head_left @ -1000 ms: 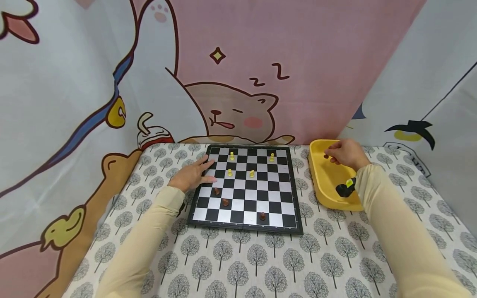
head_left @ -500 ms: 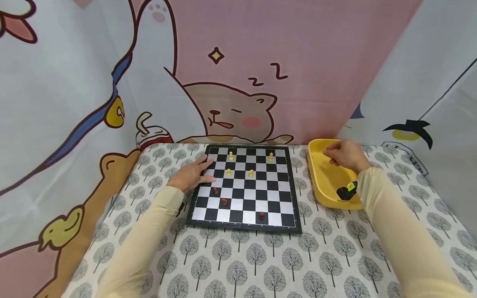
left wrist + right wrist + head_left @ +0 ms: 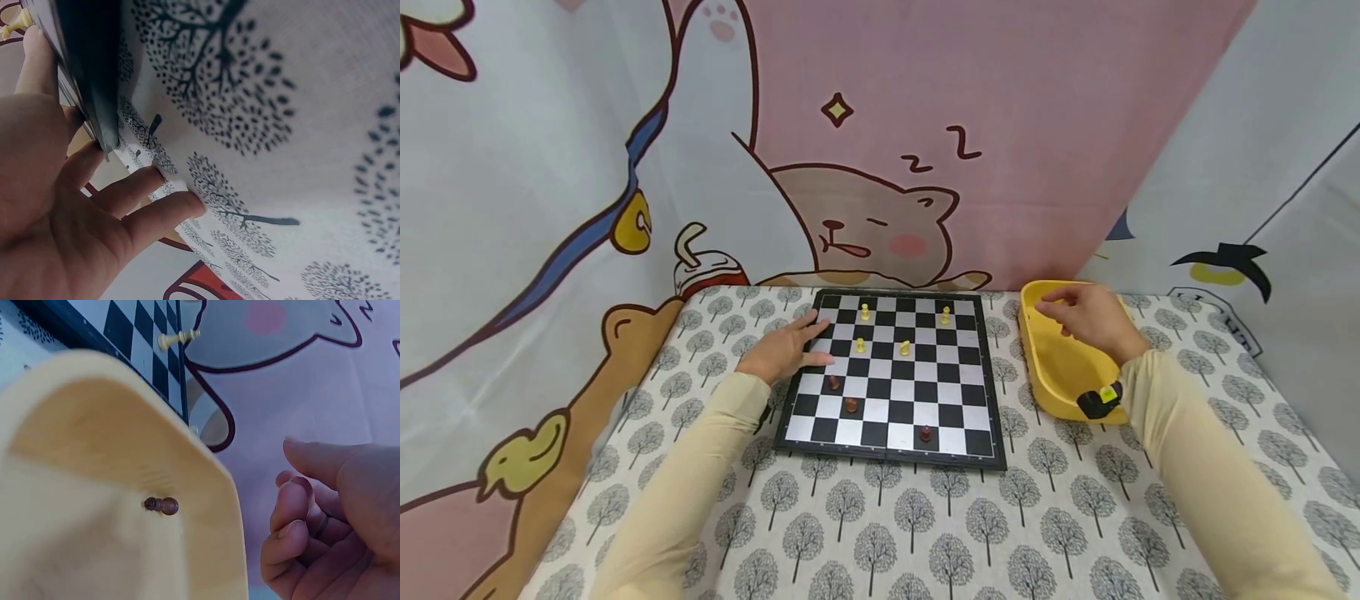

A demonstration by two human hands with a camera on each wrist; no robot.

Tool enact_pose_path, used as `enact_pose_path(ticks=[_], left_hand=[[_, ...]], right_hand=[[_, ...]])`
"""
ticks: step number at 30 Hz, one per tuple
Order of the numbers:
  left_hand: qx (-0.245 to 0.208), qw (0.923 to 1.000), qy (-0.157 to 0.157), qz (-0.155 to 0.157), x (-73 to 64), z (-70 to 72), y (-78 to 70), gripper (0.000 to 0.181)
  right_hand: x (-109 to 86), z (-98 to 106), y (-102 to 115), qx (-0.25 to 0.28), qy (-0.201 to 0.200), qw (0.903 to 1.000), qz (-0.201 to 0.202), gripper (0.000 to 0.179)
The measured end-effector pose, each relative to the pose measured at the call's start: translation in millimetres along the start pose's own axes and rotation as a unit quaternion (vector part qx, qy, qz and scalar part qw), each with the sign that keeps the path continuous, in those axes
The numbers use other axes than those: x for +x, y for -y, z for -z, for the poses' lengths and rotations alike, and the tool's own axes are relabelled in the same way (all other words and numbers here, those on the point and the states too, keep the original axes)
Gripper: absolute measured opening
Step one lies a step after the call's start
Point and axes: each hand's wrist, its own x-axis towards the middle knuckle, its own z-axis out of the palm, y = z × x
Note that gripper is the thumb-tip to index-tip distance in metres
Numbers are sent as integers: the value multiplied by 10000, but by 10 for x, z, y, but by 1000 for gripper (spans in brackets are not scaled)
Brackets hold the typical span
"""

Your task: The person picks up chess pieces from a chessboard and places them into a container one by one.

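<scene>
My left hand (image 3: 777, 352) rests at the left edge of a black-and-white chessboard (image 3: 886, 455), thumb and fingers spread. In the left wrist view, fingertips touch the board's edge while the two outer fingers (image 3: 165, 215) stretch away from it. My right hand (image 3: 1093, 317) hovers over the back of a yellow bin (image 3: 1051, 402), thumb extended, other fingers loosely bent, holding nothing. Inside the bin lies a small brown chess pawn (image 3: 161, 505), visible only in the right wrist view. Three brown pieces, one of them a knight-like shape (image 3: 851, 405), stand on the near part of the board.
Several pale yellow chess pieces stand on the board's far half, including one (image 3: 945, 315) at the back right. A tree-print cloth (image 3: 917, 517) covers the table. Behind it hangs a cartoon-print curtain (image 3: 1037, 150).
One second ago my right fingertips pinched a dark brown piece over the bin; the hand has let go and its fingers have loosened. My left hand stays put.
</scene>
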Motion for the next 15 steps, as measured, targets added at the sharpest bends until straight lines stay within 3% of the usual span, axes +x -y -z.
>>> enact_pose_path(ticks=[7, 15], left_hand=[[22, 10000, 43, 35, 1, -1, -11, 71], [218, 9997, 51, -74, -4, 10, -13, 75]], right_hand=[[-91, -40, 125, -153, -119, 9992, 363, 48], [-188, -104, 310, -30, 63, 9979, 651, 35]])
